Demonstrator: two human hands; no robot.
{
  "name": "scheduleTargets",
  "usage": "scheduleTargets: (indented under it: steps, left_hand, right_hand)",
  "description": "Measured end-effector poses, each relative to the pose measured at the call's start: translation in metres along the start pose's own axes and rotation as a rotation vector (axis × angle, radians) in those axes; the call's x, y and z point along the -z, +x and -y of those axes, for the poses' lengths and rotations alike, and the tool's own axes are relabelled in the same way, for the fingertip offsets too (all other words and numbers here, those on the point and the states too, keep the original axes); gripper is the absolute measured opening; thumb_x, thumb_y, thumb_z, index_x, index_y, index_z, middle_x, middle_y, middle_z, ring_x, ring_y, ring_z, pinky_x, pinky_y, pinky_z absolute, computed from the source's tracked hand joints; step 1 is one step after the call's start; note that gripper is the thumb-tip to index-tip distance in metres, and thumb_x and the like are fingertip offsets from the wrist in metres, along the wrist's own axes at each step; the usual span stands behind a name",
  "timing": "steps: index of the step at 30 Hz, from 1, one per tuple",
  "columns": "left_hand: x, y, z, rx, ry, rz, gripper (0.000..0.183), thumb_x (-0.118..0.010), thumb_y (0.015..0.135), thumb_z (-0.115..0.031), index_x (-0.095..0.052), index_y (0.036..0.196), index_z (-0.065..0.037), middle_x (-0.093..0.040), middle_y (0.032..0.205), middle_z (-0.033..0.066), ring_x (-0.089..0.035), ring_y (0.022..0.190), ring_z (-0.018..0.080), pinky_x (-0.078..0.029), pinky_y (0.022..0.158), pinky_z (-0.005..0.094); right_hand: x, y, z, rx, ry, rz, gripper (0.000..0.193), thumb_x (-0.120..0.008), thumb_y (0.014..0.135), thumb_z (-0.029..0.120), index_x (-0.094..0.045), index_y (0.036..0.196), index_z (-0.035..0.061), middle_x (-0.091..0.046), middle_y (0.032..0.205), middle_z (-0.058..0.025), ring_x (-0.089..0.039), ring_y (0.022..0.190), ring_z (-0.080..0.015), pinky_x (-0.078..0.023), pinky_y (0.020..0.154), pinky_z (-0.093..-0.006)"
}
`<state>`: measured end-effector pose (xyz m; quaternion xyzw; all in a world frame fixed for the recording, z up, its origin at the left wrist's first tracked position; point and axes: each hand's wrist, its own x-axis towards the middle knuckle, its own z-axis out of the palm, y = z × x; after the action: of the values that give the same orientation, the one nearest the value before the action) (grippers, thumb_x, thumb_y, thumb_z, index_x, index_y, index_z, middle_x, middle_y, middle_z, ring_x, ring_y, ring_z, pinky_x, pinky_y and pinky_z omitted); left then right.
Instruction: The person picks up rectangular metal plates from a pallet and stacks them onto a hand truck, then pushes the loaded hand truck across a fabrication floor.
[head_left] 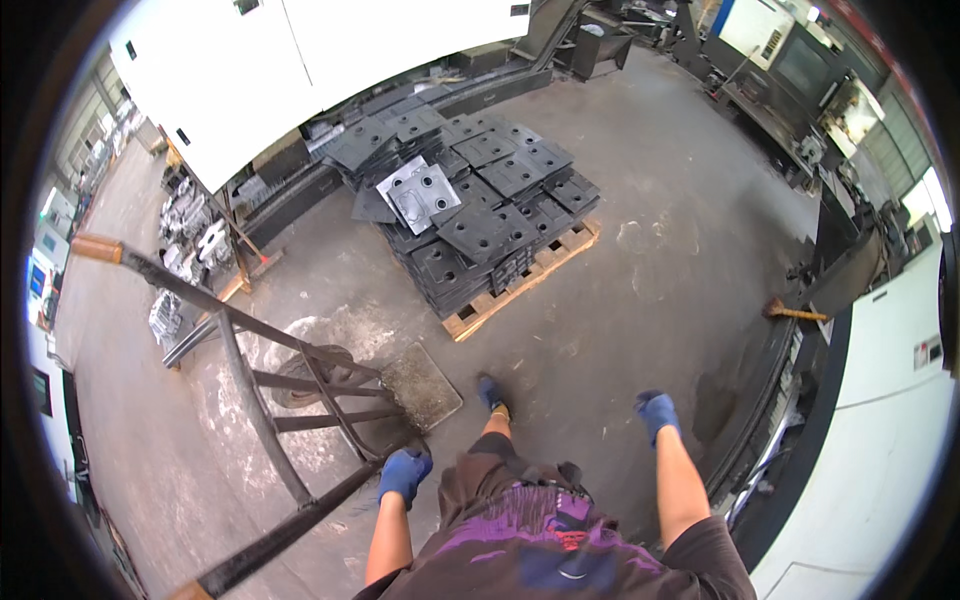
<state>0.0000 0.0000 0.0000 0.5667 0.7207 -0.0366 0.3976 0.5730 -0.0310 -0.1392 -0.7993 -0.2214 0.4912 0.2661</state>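
My left hand [405,475], in a blue glove, overlaps the lower end of one rail of a dark metal hand truck [275,420]. The glove's back faces up and hides the fingers, and I cannot tell whether it touches the rail. A flat, worn base plate [423,388] and a dark wheel [318,376] show at the truck's floor end. Out to the right hangs my right hand [656,415], also blue-gloved, over bare floor. Its fingers look loosely bent and apart, with nothing seen in them. One foot [491,392] is ahead of my body.
Ahead, a wooden pallet [463,325] bears stacked dark metal plates [500,225]; a shiny silver plate [418,195] lies on top. White machine housings stand behind it [320,50] and at right [880,440]. A wooden-handled brush [795,312] is at right. Silver castings [195,235] lie left.
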Motion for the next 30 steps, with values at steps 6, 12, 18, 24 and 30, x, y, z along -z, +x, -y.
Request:
scheduleTargets:
  steps: [6, 12, 18, 24, 30]
  left_hand:
    - [0.067, 0.161, -0.081, -0.039, -0.314, 0.235, 0.057, -0.047, 0.089, -0.053, -0.070, 0.069, -0.005, -0.066, 0.069, 0.0167, -0.065, 0.069, 0.0347, -0.050, 0.071, 0.0411]
    - [0.120, 0.273, -0.156, 0.066, -1.108, 0.084, 0.046, -0.063, 0.087, -0.041, -0.066, 0.077, 0.004, -0.068, 0.071, 0.0123, -0.066, 0.059, 0.0212, -0.052, 0.059, 0.0309]
    - [0.112, 0.310, -0.190, 0.061, -0.750, -0.171, 0.029, -0.064, 0.084, -0.026, -0.067, 0.093, 0.002, -0.068, 0.081, 0.0078, -0.063, 0.076, 0.0146, -0.051, 0.073, 0.0306]
    - [0.061, 0.357, -0.216, 0.254, -0.989, -0.158, 0.047, -0.068, 0.085, -0.024, -0.055, 0.123, 0.000, -0.065, 0.111, 0.0116, -0.060, 0.101, 0.0185, -0.047, 0.089, 0.0303]
    - [0.032, 0.436, -0.271, 0.175, -1.173, -0.199, 0.071, -0.071, 0.084, -0.016, -0.030, 0.140, 0.000, -0.056, 0.123, 0.0131, -0.055, 0.110, 0.0177, -0.045, 0.095, 0.0289]
  right_hand:
    - [-0.005, 0.022, 0.086, -0.329, 0.248, 0.011, 0.020, -0.050, 0.087, 0.009, -0.070, 0.093, 0.0092, -0.068, 0.077, -0.0068, -0.060, 0.058, -0.0201, -0.046, 0.052, -0.0335]
    - [0.008, 0.065, 0.144, -0.509, 0.057, -0.005, 0.027, -0.046, 0.090, 0.025, -0.066, 0.092, 0.0079, -0.070, 0.077, -0.0137, -0.063, 0.056, -0.0244, -0.046, 0.049, -0.0348]
    - [-0.004, 0.171, 0.238, -0.476, -0.182, 0.071, 0.021, -0.052, 0.088, 0.020, -0.065, 0.089, 0.0043, -0.068, 0.072, -0.0119, -0.061, 0.057, -0.0222, -0.044, 0.056, -0.0399]
    - [-0.067, 0.347, 0.401, -0.080, -0.880, 0.307, 0.021, -0.055, 0.080, 0.018, -0.070, 0.081, 0.0021, -0.067, 0.075, -0.0154, -0.065, 0.071, -0.0264, -0.047, 0.065, -0.0400]
    - [-0.197, 0.477, 0.566, 0.688, -1.036, 0.369, 0.031, -0.053, 0.084, 0.029, -0.066, 0.096, 0.0037, -0.063, 0.099, -0.0239, -0.059, 0.092, -0.0407, -0.048, 0.077, -0.0455]
